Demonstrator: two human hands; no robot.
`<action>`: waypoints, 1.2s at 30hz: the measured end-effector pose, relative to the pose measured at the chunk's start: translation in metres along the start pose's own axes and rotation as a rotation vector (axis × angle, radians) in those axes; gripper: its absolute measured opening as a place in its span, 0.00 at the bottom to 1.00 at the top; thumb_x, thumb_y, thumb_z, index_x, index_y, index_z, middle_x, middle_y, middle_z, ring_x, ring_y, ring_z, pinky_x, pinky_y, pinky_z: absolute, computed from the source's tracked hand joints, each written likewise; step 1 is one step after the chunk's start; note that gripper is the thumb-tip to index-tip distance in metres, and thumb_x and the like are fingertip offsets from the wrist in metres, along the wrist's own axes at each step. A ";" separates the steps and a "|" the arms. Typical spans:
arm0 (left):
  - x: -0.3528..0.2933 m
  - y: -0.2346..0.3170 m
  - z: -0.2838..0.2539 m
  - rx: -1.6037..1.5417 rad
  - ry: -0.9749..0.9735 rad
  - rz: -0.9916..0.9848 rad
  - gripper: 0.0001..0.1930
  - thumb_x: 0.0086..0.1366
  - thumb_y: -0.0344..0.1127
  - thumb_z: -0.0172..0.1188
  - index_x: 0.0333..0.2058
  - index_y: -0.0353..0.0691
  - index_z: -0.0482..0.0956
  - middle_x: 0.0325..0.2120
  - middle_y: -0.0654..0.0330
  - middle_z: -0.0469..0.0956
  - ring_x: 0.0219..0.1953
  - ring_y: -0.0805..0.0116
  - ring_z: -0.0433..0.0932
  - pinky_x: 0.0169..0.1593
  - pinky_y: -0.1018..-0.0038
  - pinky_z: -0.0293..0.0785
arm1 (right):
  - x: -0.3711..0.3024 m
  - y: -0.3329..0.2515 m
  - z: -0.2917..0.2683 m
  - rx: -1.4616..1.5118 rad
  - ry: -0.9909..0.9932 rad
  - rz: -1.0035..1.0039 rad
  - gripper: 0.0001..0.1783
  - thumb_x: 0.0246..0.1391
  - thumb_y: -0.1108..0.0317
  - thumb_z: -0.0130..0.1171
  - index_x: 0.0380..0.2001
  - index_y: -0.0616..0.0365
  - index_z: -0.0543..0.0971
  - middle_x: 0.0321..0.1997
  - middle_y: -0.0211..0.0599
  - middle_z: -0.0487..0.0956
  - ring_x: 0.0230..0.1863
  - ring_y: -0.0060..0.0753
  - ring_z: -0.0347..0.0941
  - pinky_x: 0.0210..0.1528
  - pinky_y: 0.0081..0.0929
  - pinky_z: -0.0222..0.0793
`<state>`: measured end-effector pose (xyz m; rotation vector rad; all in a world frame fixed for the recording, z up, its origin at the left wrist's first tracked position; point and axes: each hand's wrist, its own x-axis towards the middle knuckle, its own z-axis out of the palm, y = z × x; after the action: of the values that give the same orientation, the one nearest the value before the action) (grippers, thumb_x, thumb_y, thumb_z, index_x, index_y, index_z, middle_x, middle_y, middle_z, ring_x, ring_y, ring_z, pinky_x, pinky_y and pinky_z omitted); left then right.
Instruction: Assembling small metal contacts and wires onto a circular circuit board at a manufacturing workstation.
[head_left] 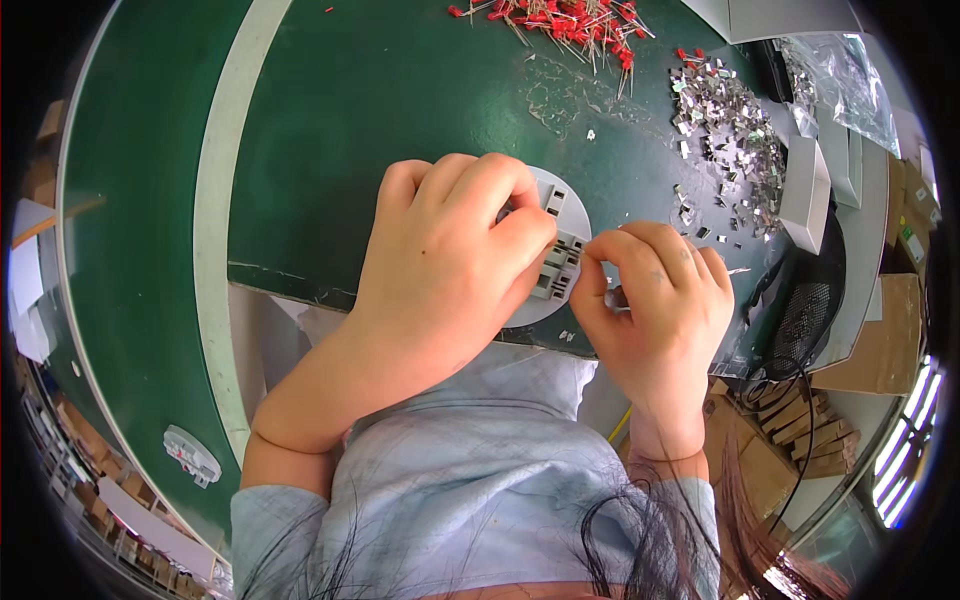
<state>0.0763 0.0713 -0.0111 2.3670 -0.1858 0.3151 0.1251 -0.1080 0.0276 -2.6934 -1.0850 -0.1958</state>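
Observation:
A round white plastic piece (572,212) with several raised slotted blocks lies near the front edge of the green table. My left hand (440,245) covers its left side, fingers curled and closed on it, with thumb and index fingertips close together over the blocks. Beside its right edge, my right hand (660,285) is closed in a pinch, thumb and index finger meeting right next to the slots. Whatever sits between those fingertips is too small to make out. A thin pale sliver (738,270) shows just beyond the right hand.
Red LEDs (570,25) with long leads are heaped at the far side. Small shiny metal clips (730,135) spread over the right. Beyond them stand a white box (805,195) and a clear plastic bag (850,85). A white plastic part (192,456) lies on the left green surface.

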 end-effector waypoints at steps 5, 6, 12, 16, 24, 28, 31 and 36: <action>0.000 -0.001 0.003 -0.032 0.049 0.031 0.09 0.49 0.26 0.71 0.28 0.45 0.81 0.38 0.67 0.77 0.41 0.67 0.76 0.48 0.66 0.65 | -0.002 -0.012 -0.005 -0.060 -0.119 0.033 0.08 0.46 0.71 0.65 0.31 0.49 0.79 0.31 0.25 0.76 0.28 0.28 0.75 0.30 0.30 0.62; 0.000 -0.001 0.004 -0.033 0.074 0.041 0.09 0.49 0.26 0.71 0.28 0.45 0.81 0.39 0.66 0.77 0.42 0.66 0.77 0.49 0.66 0.66 | -0.004 -0.016 -0.006 -0.093 -0.136 0.021 0.08 0.46 0.72 0.65 0.32 0.50 0.80 0.31 0.26 0.77 0.28 0.29 0.75 0.30 0.30 0.63; -0.001 -0.011 0.007 -0.106 0.069 0.105 0.07 0.52 0.26 0.70 0.30 0.44 0.81 0.45 0.62 0.79 0.47 0.59 0.77 0.54 0.64 0.68 | -0.024 -0.030 -0.020 -0.313 -0.208 0.002 0.15 0.47 0.75 0.65 0.40 0.50 0.85 0.34 0.30 0.81 0.29 0.31 0.77 0.32 0.33 0.67; 0.000 -0.014 0.005 -0.177 -0.006 0.122 0.07 0.54 0.27 0.69 0.31 0.42 0.81 0.49 0.60 0.79 0.49 0.56 0.76 0.55 0.63 0.70 | -0.042 -0.011 -0.011 0.032 -0.047 0.102 0.15 0.52 0.74 0.64 0.45 0.52 0.85 0.38 0.32 0.82 0.29 0.32 0.78 0.35 0.32 0.71; -0.024 -0.008 0.018 -0.190 0.084 0.053 0.07 0.56 0.29 0.69 0.32 0.45 0.80 0.48 0.63 0.78 0.51 0.59 0.76 0.55 0.61 0.67 | -0.069 0.040 -0.010 0.206 0.141 0.621 0.09 0.58 0.67 0.66 0.42 0.55 0.85 0.39 0.35 0.84 0.28 0.29 0.79 0.35 0.25 0.74; -0.025 -0.008 0.021 -0.190 0.122 0.028 0.07 0.56 0.27 0.69 0.32 0.44 0.80 0.49 0.61 0.79 0.50 0.59 0.76 0.53 0.62 0.69 | -0.061 0.055 0.000 0.114 0.173 0.685 0.09 0.55 0.68 0.69 0.39 0.56 0.85 0.36 0.34 0.84 0.29 0.28 0.80 0.35 0.24 0.74; -0.024 -0.007 0.021 -0.181 0.128 0.041 0.07 0.55 0.23 0.69 0.31 0.41 0.81 0.50 0.58 0.79 0.49 0.58 0.75 0.48 0.65 0.75 | -0.059 0.061 0.007 0.031 0.172 0.588 0.09 0.53 0.69 0.70 0.38 0.56 0.85 0.35 0.34 0.84 0.29 0.28 0.80 0.35 0.23 0.74; -0.022 -0.008 0.022 -0.145 0.155 0.058 0.07 0.55 0.24 0.69 0.31 0.41 0.82 0.50 0.58 0.79 0.49 0.58 0.75 0.49 0.65 0.74 | -0.054 0.065 0.006 0.155 0.166 0.583 0.08 0.53 0.70 0.70 0.38 0.57 0.85 0.33 0.33 0.83 0.27 0.23 0.77 0.33 0.21 0.71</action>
<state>0.0606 0.0625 -0.0381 2.1860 -0.1974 0.4943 0.1318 -0.1878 0.0005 -2.6603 -0.2316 -0.2128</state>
